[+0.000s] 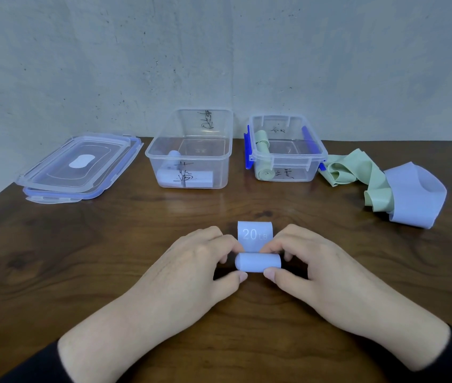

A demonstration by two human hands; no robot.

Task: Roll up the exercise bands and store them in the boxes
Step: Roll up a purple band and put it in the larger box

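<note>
Two hands, left hand (pixel 191 261) and right hand (pixel 319 264), pinching together the ends of a rolled blue 20 LB exercise band (pixel 258 261) on the wooden table (pixel 81 258).

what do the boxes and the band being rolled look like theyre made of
Left box and right box: clear, glossy, rigid plastic, contents visible through the walls. Pale blue band: likely thin, matte latex or rubber; it rolls tightly and bears a "20 LB" print.
</note>
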